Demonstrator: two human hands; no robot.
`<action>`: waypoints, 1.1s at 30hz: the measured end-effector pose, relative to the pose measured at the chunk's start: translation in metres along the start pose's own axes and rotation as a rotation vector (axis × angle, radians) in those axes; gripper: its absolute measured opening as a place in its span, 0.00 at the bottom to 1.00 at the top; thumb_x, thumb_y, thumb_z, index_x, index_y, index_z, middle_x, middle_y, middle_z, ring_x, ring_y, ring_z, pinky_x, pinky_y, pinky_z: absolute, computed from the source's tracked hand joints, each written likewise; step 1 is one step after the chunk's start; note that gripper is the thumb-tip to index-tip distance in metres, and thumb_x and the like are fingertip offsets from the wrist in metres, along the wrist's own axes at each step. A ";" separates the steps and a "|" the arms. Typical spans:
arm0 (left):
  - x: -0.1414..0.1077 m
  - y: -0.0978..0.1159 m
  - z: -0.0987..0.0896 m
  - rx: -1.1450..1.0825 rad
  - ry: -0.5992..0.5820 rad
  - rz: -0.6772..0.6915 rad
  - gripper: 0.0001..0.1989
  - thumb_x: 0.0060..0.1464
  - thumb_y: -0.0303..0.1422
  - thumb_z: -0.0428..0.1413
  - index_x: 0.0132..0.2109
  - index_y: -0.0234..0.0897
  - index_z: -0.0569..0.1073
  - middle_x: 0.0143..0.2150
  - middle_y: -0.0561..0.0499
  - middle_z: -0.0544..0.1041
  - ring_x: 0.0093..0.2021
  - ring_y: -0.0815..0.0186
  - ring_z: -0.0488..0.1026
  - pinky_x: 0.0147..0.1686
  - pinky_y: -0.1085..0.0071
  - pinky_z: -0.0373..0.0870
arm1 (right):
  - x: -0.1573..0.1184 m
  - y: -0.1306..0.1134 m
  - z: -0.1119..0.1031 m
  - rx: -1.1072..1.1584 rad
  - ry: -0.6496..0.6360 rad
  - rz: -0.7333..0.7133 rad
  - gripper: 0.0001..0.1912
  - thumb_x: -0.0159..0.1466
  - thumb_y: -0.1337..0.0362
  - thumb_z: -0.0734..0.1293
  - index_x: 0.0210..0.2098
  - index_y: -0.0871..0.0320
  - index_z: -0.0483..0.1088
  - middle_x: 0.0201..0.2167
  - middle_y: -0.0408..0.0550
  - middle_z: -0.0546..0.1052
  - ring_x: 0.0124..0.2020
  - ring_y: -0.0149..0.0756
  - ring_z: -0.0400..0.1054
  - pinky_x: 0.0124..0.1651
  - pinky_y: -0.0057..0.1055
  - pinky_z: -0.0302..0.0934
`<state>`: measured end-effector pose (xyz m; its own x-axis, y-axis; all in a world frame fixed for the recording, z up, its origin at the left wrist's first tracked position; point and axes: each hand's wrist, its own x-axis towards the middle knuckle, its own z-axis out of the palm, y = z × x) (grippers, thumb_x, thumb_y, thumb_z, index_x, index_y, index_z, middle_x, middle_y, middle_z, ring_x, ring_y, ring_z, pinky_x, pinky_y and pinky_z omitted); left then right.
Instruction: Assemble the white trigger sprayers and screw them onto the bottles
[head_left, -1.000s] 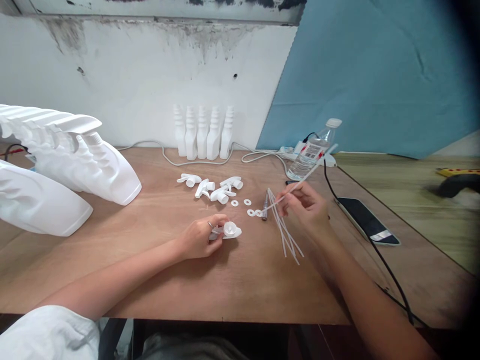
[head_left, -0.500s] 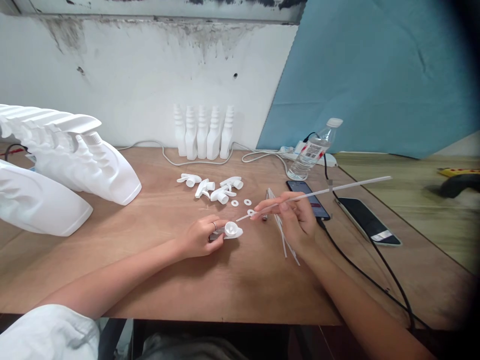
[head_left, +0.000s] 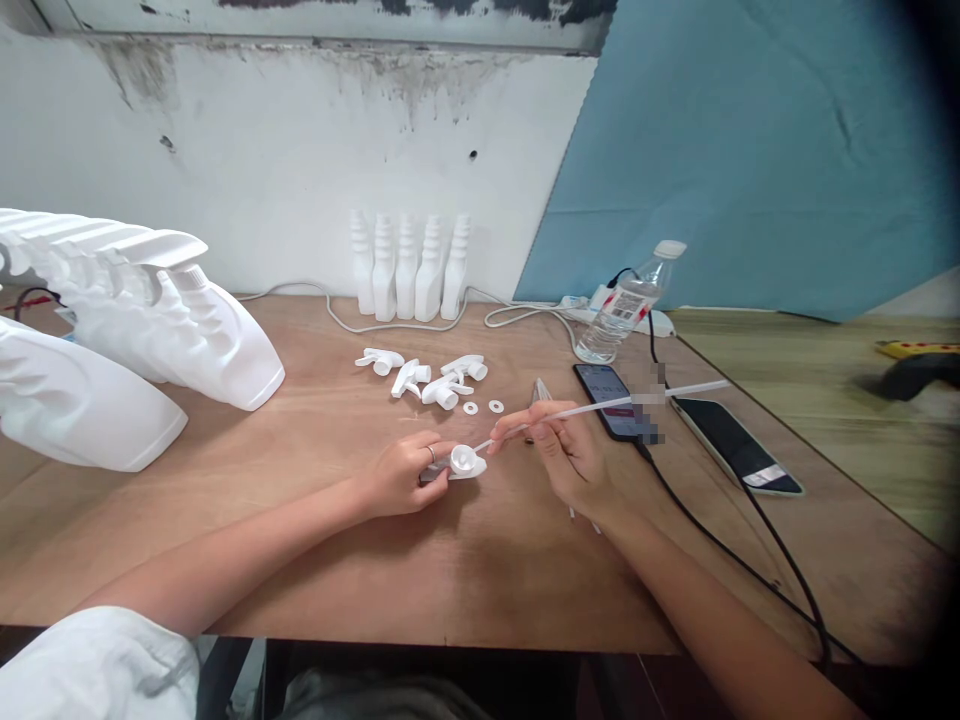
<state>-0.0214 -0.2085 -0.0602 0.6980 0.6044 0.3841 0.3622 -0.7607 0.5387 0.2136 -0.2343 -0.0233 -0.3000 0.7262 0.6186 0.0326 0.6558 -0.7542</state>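
Note:
My left hand is closed around a white trigger spray head, whose round open collar faces up. Between the thumb and fingers of my right hand is a long thin white tube, slanting up to the right. Its near tip is at the collar's edge; whether it goes inside I cannot tell. Beyond my hands lie several loose spray heads. Two flat white washers, a left washer and a right washer, rest beside them. More thin tubes lie partly hidden under my right hand.
Large white spray bottles lie at the left, and several small bottles stand against the wall. At the right are a water bottle, a lit phone, a second phone and black cables. A white cord runs along the back.
My right hand has moved left and slightly down, bringing the tube's tip to the spray head's collar. A third washer seen by my right fingertips no longer shows. My left hand stays put.

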 end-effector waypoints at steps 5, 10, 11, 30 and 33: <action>0.002 0.003 -0.001 0.033 -0.001 0.034 0.15 0.58 0.28 0.50 0.51 0.34 0.72 0.34 0.47 0.72 0.33 0.66 0.69 0.34 0.72 0.66 | 0.001 0.011 0.006 -0.275 -0.097 0.028 0.05 0.67 0.67 0.64 0.41 0.55 0.72 0.38 0.46 0.77 0.39 0.35 0.75 0.44 0.34 0.68; 0.001 0.002 0.001 0.056 0.005 0.067 0.14 0.58 0.27 0.48 0.50 0.33 0.71 0.34 0.47 0.71 0.33 0.65 0.68 0.34 0.71 0.66 | 0.003 0.022 0.019 -0.364 -0.156 0.092 0.06 0.68 0.63 0.64 0.35 0.56 0.72 0.33 0.47 0.76 0.34 0.34 0.71 0.38 0.31 0.64; 0.001 0.001 0.001 0.061 0.001 0.073 0.14 0.58 0.27 0.48 0.49 0.32 0.71 0.34 0.46 0.71 0.34 0.64 0.68 0.35 0.70 0.66 | 0.003 0.023 0.021 -0.360 -0.152 0.108 0.07 0.68 0.63 0.63 0.35 0.57 0.71 0.31 0.46 0.76 0.33 0.33 0.70 0.37 0.31 0.64; 0.001 -0.002 -0.001 -0.326 0.025 -0.160 0.16 0.60 0.33 0.50 0.54 0.36 0.58 0.33 0.52 0.73 0.28 0.69 0.68 0.29 0.74 0.63 | -0.004 0.026 0.014 -0.452 -0.067 -0.095 0.22 0.67 0.58 0.64 0.58 0.55 0.59 0.42 0.52 0.69 0.37 0.37 0.65 0.39 0.35 0.65; 0.000 -0.004 -0.003 -0.475 0.073 -0.212 0.14 0.61 0.38 0.51 0.48 0.37 0.58 0.34 0.51 0.72 0.31 0.69 0.69 0.26 0.76 0.61 | -0.005 0.026 0.012 -0.691 -0.203 -0.338 0.30 0.63 0.56 0.68 0.61 0.54 0.56 0.54 0.58 0.66 0.51 0.45 0.64 0.51 0.44 0.65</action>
<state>-0.0245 -0.2048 -0.0601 0.5886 0.7614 0.2719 0.1586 -0.4386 0.8846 0.2048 -0.2238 -0.0486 -0.5648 0.4572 0.6870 0.4728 0.8616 -0.1847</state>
